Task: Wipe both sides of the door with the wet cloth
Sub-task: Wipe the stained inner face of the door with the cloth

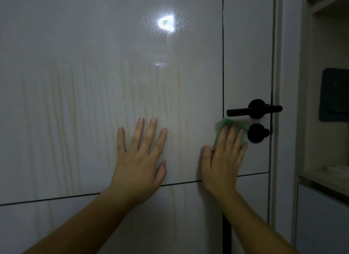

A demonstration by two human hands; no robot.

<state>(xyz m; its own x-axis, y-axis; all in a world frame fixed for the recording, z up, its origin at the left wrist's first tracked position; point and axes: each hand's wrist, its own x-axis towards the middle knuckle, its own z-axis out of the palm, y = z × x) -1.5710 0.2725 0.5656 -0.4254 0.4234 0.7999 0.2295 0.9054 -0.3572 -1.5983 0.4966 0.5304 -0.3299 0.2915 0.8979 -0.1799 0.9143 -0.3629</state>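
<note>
The left hand [140, 155] lies flat on the door [94, 83] just below the middle of the frame, its grip wide, fingers spread and holding nothing. The right hand [223, 157], lower right of centre, presses a green cloth [226, 124] against the door; the fingers lie flat over it rather than curled round it, and the cloth shows beyond the fingertips and at both sides of the hand. The cloth sits just under the black lever handle [253, 110] and just left of the round black lock knob [257, 133]; whether it touches either I cannot tell, as that hand is blurred. Yellowish streaks run down the glossy white panel left of and between the hands, and a bright light reflection [167, 23] shines at upper centre. Thin dark grooves cross the door, one upright above the right hand and one level under both wrists. At the right edge of the frame an open shelf recess [324, 170] holds pale, indistinct items beneath a dark wall-mounted box [334, 95]. The broad panel at left lies unobstructed.
</note>
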